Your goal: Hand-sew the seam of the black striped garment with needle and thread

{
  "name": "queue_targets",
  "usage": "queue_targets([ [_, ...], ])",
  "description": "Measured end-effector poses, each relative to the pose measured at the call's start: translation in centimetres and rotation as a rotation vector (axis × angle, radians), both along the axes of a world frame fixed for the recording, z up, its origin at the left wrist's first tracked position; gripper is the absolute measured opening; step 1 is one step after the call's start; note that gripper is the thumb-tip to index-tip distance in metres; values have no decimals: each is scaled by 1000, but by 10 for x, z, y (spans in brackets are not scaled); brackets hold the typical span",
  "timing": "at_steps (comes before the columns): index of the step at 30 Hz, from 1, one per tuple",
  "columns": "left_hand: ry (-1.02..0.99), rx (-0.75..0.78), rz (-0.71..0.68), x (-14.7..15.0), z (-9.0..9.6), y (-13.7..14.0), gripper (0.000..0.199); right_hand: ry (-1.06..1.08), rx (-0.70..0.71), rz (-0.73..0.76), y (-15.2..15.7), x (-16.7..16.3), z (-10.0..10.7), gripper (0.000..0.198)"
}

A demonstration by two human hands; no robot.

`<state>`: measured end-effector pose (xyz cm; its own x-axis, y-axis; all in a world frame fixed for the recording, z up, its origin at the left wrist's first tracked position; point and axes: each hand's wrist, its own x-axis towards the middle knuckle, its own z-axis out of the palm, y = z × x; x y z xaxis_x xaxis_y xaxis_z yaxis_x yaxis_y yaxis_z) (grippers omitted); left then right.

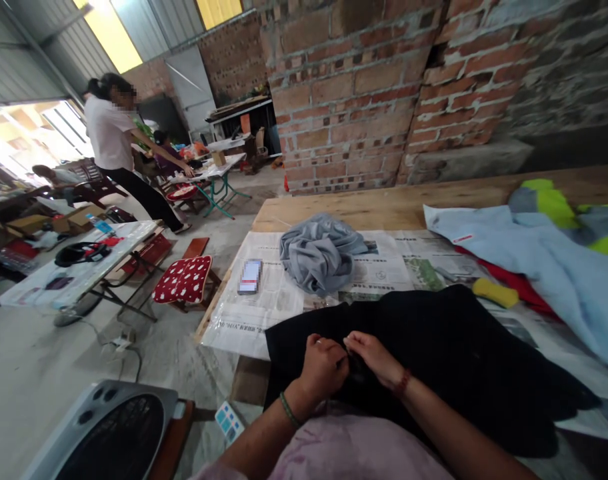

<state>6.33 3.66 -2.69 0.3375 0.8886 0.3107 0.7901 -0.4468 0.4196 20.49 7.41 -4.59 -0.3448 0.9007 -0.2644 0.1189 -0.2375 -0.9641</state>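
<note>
While both hands meet just in front of the wearer's body, their fingers are drawn in over the black cloth point(424, 340), which lies spread along the near side of the work table point(279, 212) and hangs over its edge toward the lap. The left hand point(325, 367) is curled, its fingers folded together; the right hand point(371, 353) brings thumb and forefinger together close beside it. Both appear to be clamped on a small bit of the black cloth between them, though the pinched spot is dark and blurred, and I cannot tell whether a thread or any small tool is there too.

As I judge it, the step in hand is close fingertip work on one small part of that cloth, with most of it lying loose to the right. The next move seems to call for a steady left hold, a fine pinch from the right, and enough slack that the cloth's weight does not tug at the spot.

Beyond the cloth, a grey bundle point(319, 253) sits on newspaper point(234, 325), with a phone point(250, 277) to its left; a yellow object point(495, 292) and pale blue fabric point(549, 267) lie to the right, well apart from the hands
</note>
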Motion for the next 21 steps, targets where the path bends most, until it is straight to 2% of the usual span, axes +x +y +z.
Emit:
queue_targets([
  [8,-2,-90,-8,-1,5,1,15,-15,-2,-7,1,1,-3,32],
  [14,2,-197,-122,-4,6,9,19,21,-36,19,0,1,-5,31],
  [21,193,-36,-116,-6,3,6,13,47,-44,7,1,2,0,30],
])
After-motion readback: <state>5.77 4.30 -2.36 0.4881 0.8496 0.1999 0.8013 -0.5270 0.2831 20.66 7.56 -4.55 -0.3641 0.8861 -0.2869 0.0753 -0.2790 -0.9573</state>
